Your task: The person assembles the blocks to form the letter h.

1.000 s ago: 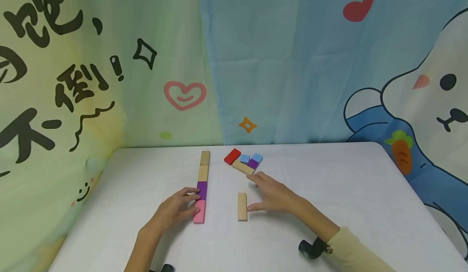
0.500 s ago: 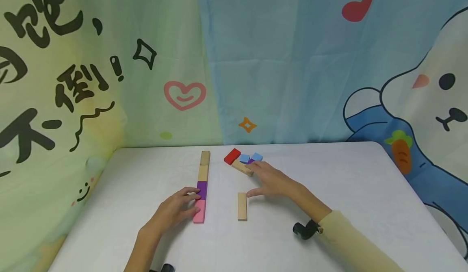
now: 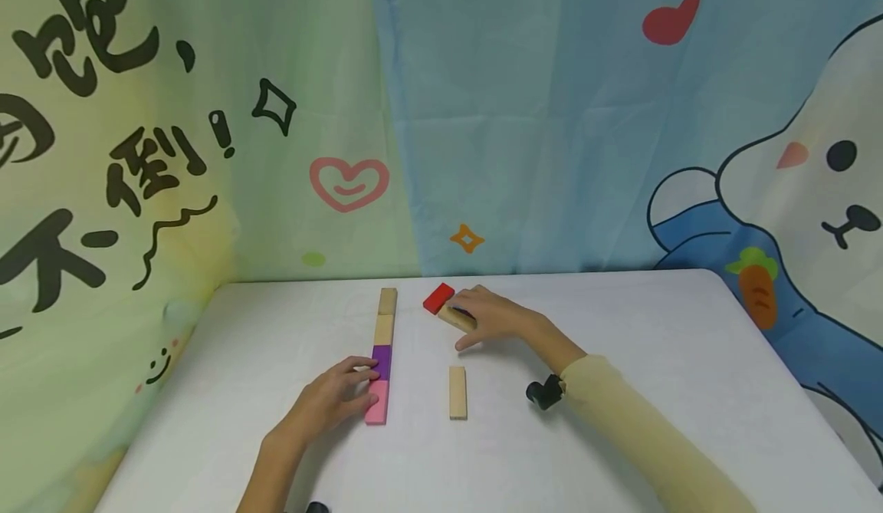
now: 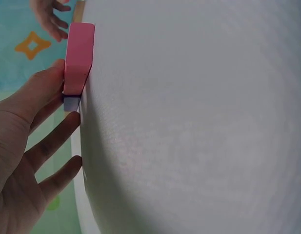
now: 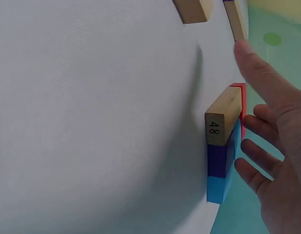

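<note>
While the right hand [image 3: 493,315] arches over a small cluster, the left hand [image 3: 327,398] rests beside a straight row of blocks. Readable on the small end face of the natural wooden block [image 5: 216,129] in the cluster is a dark number "48". Bold, brush-like dark characters spread across the left of the printed fabric backdrop [image 3: 483,152], among them 倒 followed by an exclamation mark.

The row lies on the left of the worktop [image 3: 428,467], its long axis running away from the person and tipping slightly right at the far end: pink block [image 3: 376,409], purple block [image 3: 385,360], then two plain wooden blocks [image 3: 384,330], set end to end. Further right, a lone wooden block [image 3: 458,393] points away from the person too, nearly parallel to the row. At the cluster, the "48" block slants with its near end to the right, whereas the red block [image 3: 438,297] slants the opposite way; a dark purple piece [image 5: 217,160] and a light blue piece [image 5: 216,189] sit alongside.

All are crisp-edged rectangular bars, with pale grain on the uncoloured ones. White, smooth material covers the worktop. The left fingers are spread apart, tips against the row's left side. The right thumb stands apart from its loosely bent fingers; whether these touch the cluster cannot be told.
</note>
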`<action>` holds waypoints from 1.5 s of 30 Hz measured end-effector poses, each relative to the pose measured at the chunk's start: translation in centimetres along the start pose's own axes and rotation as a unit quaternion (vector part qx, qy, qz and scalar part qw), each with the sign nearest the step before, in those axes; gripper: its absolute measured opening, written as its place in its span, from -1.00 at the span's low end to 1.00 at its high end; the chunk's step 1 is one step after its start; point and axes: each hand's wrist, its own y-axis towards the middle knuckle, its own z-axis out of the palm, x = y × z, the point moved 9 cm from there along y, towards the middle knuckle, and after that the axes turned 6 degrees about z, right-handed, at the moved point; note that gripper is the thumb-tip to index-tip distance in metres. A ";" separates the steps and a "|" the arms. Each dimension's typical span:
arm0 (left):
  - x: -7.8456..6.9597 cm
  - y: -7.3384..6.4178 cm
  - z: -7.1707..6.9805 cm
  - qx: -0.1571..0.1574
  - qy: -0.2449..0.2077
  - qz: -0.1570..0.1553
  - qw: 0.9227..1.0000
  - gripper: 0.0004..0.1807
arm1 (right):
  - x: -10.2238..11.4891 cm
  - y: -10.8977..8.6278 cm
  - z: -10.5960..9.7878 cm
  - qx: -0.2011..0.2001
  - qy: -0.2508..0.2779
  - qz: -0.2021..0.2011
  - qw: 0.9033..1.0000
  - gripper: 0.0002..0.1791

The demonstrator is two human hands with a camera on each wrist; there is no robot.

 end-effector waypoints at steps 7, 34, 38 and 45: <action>-0.3 -0.1 0.0 -0.004 0.003 0.009 1.000 -0.56 | 0.1 0.5 0.8 0.033 -0.049 0.017 0.998 -0.17; -0.2 -0.4 0.0 -0.004 0.001 0.007 1.000 -0.54 | 0.1 0.6 0.0 0.045 -0.104 -0.059 0.992 -0.52; -0.1 -0.3 0.1 -0.001 0.004 0.002 1.000 -0.55 | -0.9 0.8 0.0 0.028 -0.091 -0.048 0.994 -0.52; 0.0 -0.2 0.1 0.000 0.005 -0.003 1.000 -0.54 | -2.1 0.6 -0.2 0.010 -0.085 0.005 0.996 -0.41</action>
